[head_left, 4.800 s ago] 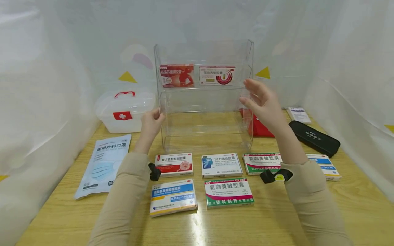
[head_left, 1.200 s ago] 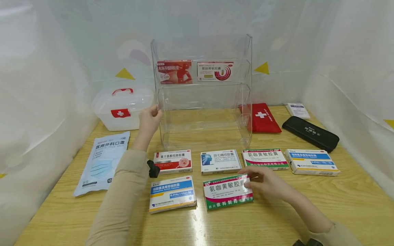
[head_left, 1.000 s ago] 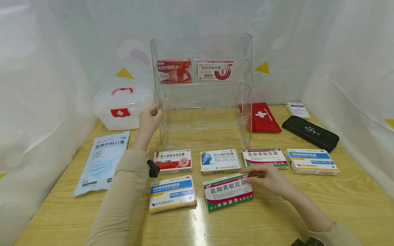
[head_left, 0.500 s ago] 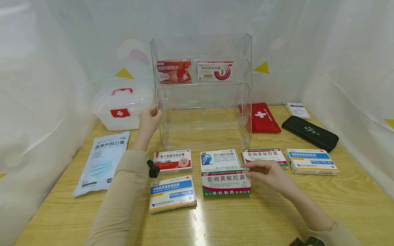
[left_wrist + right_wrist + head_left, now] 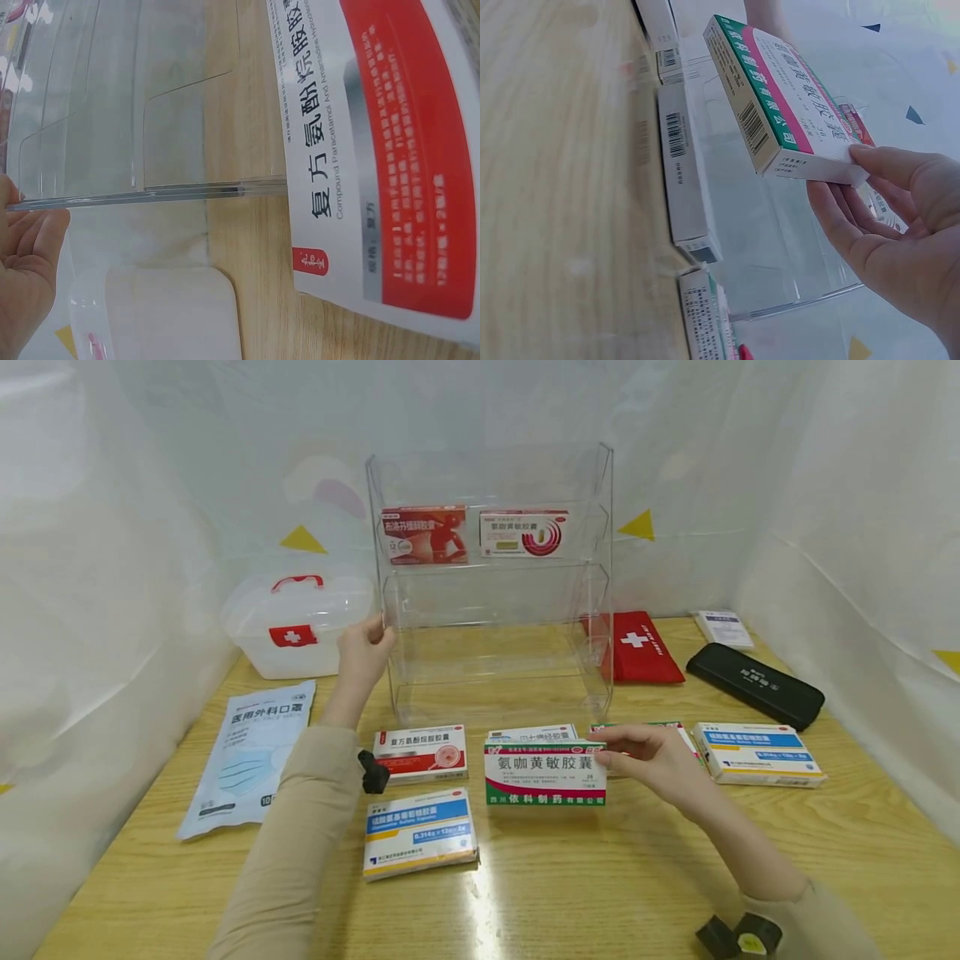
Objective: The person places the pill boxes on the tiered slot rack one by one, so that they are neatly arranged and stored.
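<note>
White-and-green rectangular cardboard box (image 5: 546,781) pinched by its end in my right hand (image 5: 656,768), I grip the clear plastic tiered rack (image 5: 495,597) with my left hand (image 5: 365,649), likely for steadiness.

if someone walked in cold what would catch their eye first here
Probably the green, white and magenta medicine box, pinched at its right end by the right hand and held off the table. Next, the clear rack standing behind it, with a red box and a white box in its upper part. The left hand grips the rack's left edge.
</note>
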Demonstrator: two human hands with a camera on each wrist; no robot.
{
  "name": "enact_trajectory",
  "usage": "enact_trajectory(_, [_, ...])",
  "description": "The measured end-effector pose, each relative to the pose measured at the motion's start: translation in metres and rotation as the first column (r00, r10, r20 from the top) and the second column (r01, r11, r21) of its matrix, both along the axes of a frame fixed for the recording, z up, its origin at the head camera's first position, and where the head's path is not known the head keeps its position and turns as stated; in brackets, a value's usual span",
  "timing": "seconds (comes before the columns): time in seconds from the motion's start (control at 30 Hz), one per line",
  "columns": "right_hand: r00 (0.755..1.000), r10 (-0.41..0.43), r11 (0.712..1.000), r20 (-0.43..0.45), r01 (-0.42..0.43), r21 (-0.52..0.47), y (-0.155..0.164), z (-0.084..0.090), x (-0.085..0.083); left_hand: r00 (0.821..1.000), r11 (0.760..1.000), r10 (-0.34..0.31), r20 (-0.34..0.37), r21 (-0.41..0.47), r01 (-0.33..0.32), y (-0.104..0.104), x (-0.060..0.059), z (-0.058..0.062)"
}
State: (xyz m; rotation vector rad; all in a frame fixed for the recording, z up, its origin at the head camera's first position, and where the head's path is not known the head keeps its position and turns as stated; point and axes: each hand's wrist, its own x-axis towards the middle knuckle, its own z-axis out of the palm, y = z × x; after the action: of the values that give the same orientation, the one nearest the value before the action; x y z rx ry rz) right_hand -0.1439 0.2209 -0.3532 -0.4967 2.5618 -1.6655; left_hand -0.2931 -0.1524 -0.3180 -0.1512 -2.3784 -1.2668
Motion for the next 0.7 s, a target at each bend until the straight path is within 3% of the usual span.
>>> enact_trajectory(0.3, [0.997,-0.062,0.997,0.038,0.061,0.037,-0.002,0.017,-0.004,1.000,1.000,-0.005,0.004,0.006,0.005,0.000,-0.002,0.000])
enact_trajectory(0.7, [0.996,-0.056,0.998,-0.069,0.055,-0.013,-0.007,0.031,-0.020,0.999,1.000,-0.019,0.026,0.022,0.019,-0.001,-0.001,0.000])
